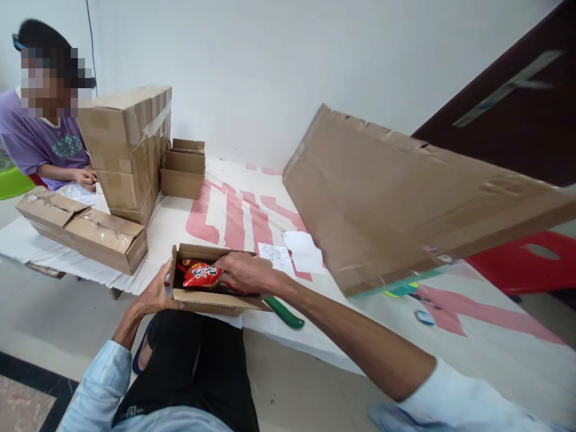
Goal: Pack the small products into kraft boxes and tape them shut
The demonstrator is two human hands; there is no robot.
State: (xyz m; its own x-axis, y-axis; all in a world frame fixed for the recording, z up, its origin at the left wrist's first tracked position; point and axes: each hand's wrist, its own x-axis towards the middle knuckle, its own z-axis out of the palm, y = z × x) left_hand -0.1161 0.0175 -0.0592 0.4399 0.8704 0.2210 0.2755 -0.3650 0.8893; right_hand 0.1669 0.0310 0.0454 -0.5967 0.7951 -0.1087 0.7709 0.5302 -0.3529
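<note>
An open cardboard box [211, 295] sits at the table's front edge, just above my lap. My left hand [155, 291] grips its left end, with the thumb at the upper rim. Inside lies a shiny red packet [201, 275] with white lettering. My right hand [245, 271] reaches into the box from the right, its fingers closed on the packet's right side; the fingertips are hidden. A green handle [285, 313] of some tool sticks out beside the box under my right forearm, its other end out of sight.
Large cardboard panels [405, 204] lean at the right, and a tall taped carton [130, 150] stands at the left. Small open boxes [183, 171], a long carton [85, 228], white papers [303, 252] and a tape roll [424, 318] lie about. Another person [54, 132] sits at far left.
</note>
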